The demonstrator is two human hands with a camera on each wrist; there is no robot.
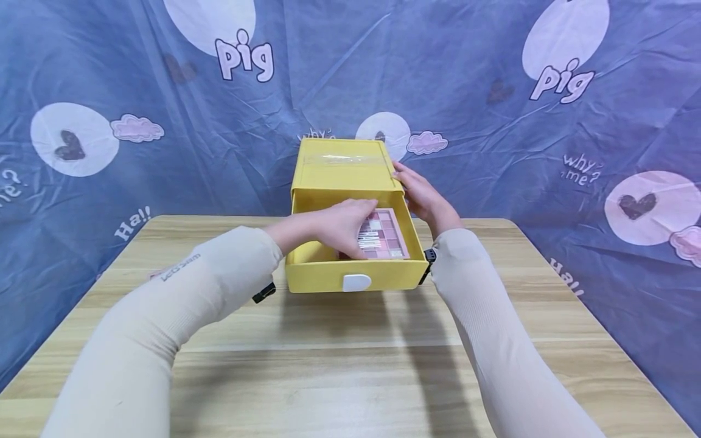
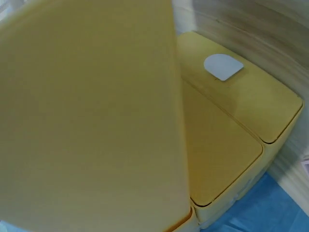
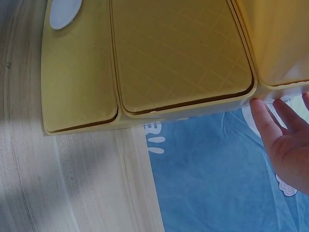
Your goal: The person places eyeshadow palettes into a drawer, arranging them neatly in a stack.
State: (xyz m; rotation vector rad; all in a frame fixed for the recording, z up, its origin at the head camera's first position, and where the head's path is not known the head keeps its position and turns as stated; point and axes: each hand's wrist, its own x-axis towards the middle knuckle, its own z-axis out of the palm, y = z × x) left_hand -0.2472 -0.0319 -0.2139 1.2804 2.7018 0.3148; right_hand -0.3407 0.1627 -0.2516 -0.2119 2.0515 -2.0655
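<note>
A yellow drawer unit (image 1: pixel 339 164) stands near the far side of the table, its top drawer (image 1: pixel 317 277) pulled out toward me. Inside that drawer is a pink eyeshadow palette (image 1: pixel 386 234) with a grid of pans. My left hand (image 1: pixel 345 225) reaches in from the left and grips the palette, thumb at its near side and fingers at its far side; the fingertips are partly hidden. My right hand (image 1: pixel 421 191) rests against the unit's right side with extended fingers, fingertips touching the edge in the right wrist view. The drawer's outside (image 2: pixel 91 116) fills much of the left wrist view.
Lower drawers of the unit are closed, including a middle drawer (image 3: pixel 183 53) and a bottom one with a white handle (image 2: pixel 223 66). The wooden table (image 1: pixel 339 377) extends toward me. A blue patterned cloth (image 1: pixel 465 73) hangs behind and beside it.
</note>
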